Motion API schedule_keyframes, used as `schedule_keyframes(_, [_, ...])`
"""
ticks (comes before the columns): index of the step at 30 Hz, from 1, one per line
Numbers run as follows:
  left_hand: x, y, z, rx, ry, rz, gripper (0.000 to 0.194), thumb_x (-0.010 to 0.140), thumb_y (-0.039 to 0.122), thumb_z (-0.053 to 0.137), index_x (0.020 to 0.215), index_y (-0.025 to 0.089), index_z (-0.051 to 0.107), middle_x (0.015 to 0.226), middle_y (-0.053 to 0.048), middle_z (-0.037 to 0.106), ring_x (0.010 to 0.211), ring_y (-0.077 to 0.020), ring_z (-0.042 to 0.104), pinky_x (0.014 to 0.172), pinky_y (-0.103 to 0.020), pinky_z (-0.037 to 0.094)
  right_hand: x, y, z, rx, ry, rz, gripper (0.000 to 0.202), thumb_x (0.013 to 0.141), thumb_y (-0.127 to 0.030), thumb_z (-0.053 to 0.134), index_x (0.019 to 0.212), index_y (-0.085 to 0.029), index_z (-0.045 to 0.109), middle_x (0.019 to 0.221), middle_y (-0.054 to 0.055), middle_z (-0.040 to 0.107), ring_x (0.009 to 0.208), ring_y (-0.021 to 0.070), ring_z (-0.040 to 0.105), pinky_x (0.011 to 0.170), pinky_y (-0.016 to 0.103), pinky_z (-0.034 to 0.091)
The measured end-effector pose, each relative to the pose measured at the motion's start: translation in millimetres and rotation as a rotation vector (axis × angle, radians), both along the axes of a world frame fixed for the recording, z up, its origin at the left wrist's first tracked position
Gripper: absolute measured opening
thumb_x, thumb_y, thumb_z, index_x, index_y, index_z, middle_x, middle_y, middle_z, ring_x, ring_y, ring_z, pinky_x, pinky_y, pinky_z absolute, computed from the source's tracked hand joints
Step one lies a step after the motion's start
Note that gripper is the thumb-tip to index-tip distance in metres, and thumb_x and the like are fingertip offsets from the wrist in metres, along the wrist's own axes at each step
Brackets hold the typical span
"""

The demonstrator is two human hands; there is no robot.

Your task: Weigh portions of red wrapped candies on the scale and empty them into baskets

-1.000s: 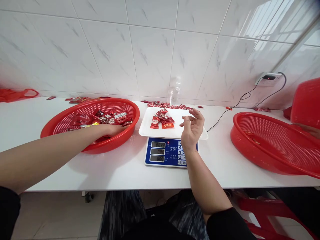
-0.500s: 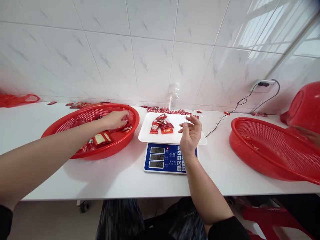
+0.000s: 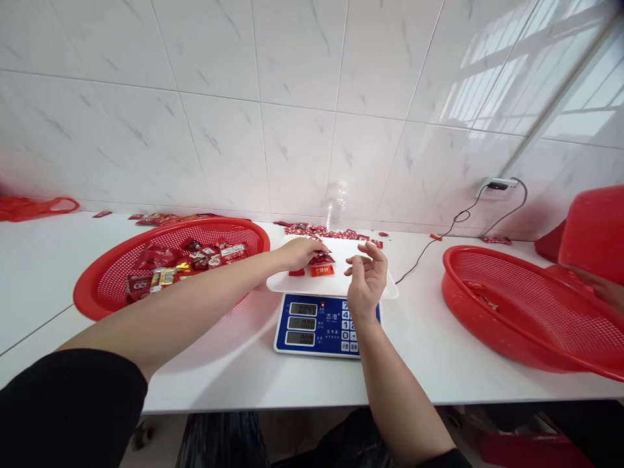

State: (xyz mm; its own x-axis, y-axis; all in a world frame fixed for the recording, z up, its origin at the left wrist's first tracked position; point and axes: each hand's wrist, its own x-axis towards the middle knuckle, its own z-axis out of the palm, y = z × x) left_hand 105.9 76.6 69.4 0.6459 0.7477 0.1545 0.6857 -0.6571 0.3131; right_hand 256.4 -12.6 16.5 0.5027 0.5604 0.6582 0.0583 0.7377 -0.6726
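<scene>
My left hand (image 3: 301, 253) is over the white weighing tray (image 3: 283, 282), its fingers pressed together at the pile of red packets; what they hold, if anything, is hidden. An orange-red packet (image 3: 322, 270) lies on the tray just in front of that pile. Over the tray's right part hovers my right hand (image 3: 366, 281), fingers curled loosely apart and nothing between them. The blue scale panel (image 3: 312, 335) shows below the tray. To the left stands a red basket (image 3: 92, 300) holding several red packets and a yellow-and-white one.
At the right is a second red basket (image 3: 468, 331) with a few packets inside. A red container (image 3: 595, 237) stands behind it. A black cable (image 3: 429, 244) runs to a wall socket. Small packets and a clear bottle (image 3: 336, 205) sit along the wall.
My left hand has moved right, from inside the left basket to the pile on the tray. My right hand stays over the tray. The view has tilted up slightly.
</scene>
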Motion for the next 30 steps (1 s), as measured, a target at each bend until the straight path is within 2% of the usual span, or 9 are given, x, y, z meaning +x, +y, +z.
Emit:
schedule_keyframes(4, [0,11,-5.6,-0.089,0.082,-0.015,0.047,0.086,0.015,0.036,0.128,0.03,0.052,0.134,0.003,0.056,0.119,-0.0163,0.053,0.098,-0.028,0.04,0,-1,0.7,-0.001,-0.005,0.0,0.03,0.087,-0.022,0.05,0.117,-0.026,0.05,0.109,0.005,0.055,0.074,0.0098,0.06,0.053,0.022,0.051])
schedule_keyframes(8, [-1,11,-7.7,-0.124,0.078,0.021,0.052,0.087,0.017,0.036,0.138,0.029,0.04,0.136,0.0,0.054,0.12,-0.0188,0.052,0.098,-0.032,0.041,0,-2,0.6,0.01,-0.016,0.0,0.03,0.087,-0.022,0.05,0.117,-0.026,0.05,0.109,0.005,0.055,0.073,0.0097,0.06,0.053,0.022,0.051])
schedule_keyframes(12, [0,10,-10.8,0.047,-0.004,0.065,0.038,0.086,0.019,0.039,0.122,0.021,0.052,0.124,-0.007,0.06,0.112,-0.0221,0.055,0.094,-0.036,0.044,-1,-1,-0.6,-0.002,-0.026,-0.001,0.03,0.087,-0.023,0.049,0.117,-0.026,0.049,0.109,0.005,0.056,0.073,0.0099,0.06,0.052,0.022,0.051])
schedule_keyframes(15, [-1,13,-13.3,0.144,-0.017,0.014,0.03,0.087,0.02,0.037,0.105,0.019,0.062,0.122,-0.009,0.057,0.117,-0.0228,0.05,0.098,-0.036,0.04,-1,1,-1.8,-0.004,-0.028,-0.002,0.029,0.087,-0.023,0.049,0.117,-0.026,0.05,0.109,0.005,0.055,0.073,0.0098,0.06,0.052,0.022,0.051])
schedule_keyframes(19, [-8,19,-14.3,0.129,0.032,0.056,0.037,0.089,0.022,0.037,0.115,0.025,0.062,0.133,-0.006,0.051,0.128,-0.0244,0.041,0.106,-0.04,0.032,-1,1,-2.4,-0.004,-0.033,-0.008,0.03,0.087,-0.023,0.049,0.117,-0.026,0.05,0.109,0.005,0.056,0.072,0.0095,0.06,0.052,0.022,0.051])
schedule_keyframes(23, [-24,16,-5.1,0.122,-0.002,0.132,0.042,0.092,0.029,0.036,0.13,0.025,0.051,0.143,-0.004,0.043,0.137,-0.0213,0.03,0.111,-0.037,0.026,0,0,-2.2,0.021,-0.013,0.022,0.03,0.087,-0.022,0.051,0.116,-0.027,0.051,0.108,0.004,0.055,0.072,0.0095,0.06,0.052,0.022,0.05])
schedule_keyframes(27, [-49,3,10.7,0.169,-0.072,0.15,0.046,0.091,0.036,0.037,0.133,0.018,0.047,0.139,-0.007,0.049,0.13,-0.0188,0.04,0.11,-0.033,0.027,1,-2,-2.6,0.009,-0.016,0.011,0.03,0.088,-0.022,0.05,0.117,-0.027,0.049,0.109,0.005,0.055,0.074,0.0099,0.06,0.052,0.022,0.05])
schedule_keyframes(30, [-73,-10,20.0,0.169,-0.084,0.231,0.049,0.092,0.041,0.037,0.134,0.019,0.046,0.139,-0.006,0.049,0.128,-0.0197,0.043,0.11,-0.032,0.028,2,-2,-3.2,-0.009,-0.036,-0.007,0.029,0.089,-0.024,0.048,0.118,-0.027,0.048,0.109,0.005,0.054,0.075,0.0105,0.06,0.052,0.022,0.05])
